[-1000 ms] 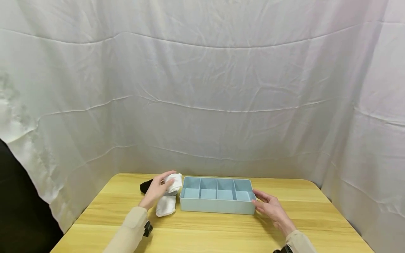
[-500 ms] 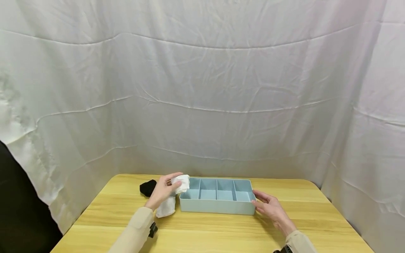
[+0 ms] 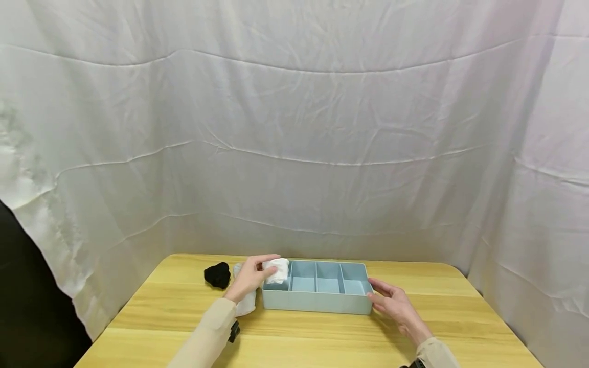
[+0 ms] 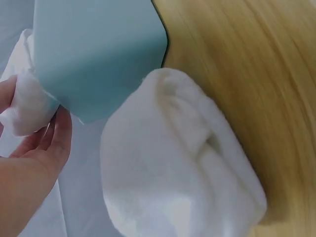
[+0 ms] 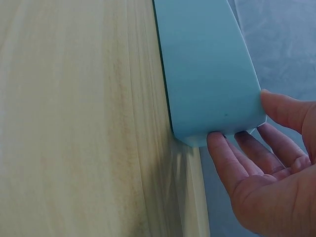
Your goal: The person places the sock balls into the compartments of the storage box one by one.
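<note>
My left hand (image 3: pixel 250 278) pinches a rolled white sock (image 3: pixel 278 271) between thumb and fingers, over the leftmost compartment of a light blue divided box (image 3: pixel 317 301). In the left wrist view, that sock (image 4: pixel 32 98) overlaps the top edge of the box. Another white rolled sock (image 4: pixel 173 158) lies on the table below the left hand, partly hidden in the head view by the wrist. A pale bundle (image 3: pixel 237 268) shows just behind that hand. My right hand (image 3: pixel 393 304) holds the right end of the box, thumb at the front corner and fingertips against the end wall (image 5: pixel 217 136).
A black bundled sock (image 3: pixel 217 275) lies left of the left hand. The box has several compartments in a row and stands on a wooden table (image 3: pixel 322 337). Light grey curtains (image 3: pixel 322 204) hang behind and at both sides.
My left hand has carried the white sock rightward, from beside the box to over its leftmost compartment. The black bundle is now fully uncovered. The right hand stays at the box's end.
</note>
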Demonstrator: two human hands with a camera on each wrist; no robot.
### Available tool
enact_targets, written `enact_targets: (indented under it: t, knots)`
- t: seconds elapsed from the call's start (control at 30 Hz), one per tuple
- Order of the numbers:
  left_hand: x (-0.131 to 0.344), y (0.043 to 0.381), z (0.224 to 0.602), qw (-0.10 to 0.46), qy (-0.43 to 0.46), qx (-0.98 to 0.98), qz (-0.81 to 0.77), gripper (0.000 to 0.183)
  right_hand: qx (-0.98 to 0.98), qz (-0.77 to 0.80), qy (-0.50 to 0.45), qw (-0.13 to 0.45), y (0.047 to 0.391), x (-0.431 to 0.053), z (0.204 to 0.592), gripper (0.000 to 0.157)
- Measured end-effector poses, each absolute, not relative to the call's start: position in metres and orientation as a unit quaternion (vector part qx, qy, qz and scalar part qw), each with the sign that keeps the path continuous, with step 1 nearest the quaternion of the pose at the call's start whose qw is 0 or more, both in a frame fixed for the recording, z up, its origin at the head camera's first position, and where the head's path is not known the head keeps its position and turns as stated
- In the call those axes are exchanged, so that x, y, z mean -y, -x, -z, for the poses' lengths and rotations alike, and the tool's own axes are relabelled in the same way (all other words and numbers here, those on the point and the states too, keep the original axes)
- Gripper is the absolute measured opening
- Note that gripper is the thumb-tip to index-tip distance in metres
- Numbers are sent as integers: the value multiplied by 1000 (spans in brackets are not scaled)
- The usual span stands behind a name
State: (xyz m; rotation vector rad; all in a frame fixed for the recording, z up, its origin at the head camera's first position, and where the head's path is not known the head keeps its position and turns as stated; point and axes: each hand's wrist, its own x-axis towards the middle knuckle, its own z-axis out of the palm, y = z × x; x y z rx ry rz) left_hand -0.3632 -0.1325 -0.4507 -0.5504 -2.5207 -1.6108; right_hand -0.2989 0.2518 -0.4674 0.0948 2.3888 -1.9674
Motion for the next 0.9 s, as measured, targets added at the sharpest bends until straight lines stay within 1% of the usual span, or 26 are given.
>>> enact_targets:
  t: [0.23, 0.5, 0.9]
  knots:
    - [127, 366, 452, 44, 183, 835, 517, 34, -774, 633, -26, 19, 299, -254, 466, 59]
    - [124, 365, 456, 42, 163, 849, 501, 32, -769, 639, -30, 24, 298, -252, 470, 58]
    - [122, 366, 456, 32, 155, 843, 515, 35, -767, 640, -31, 29, 299, -253, 467, 57]
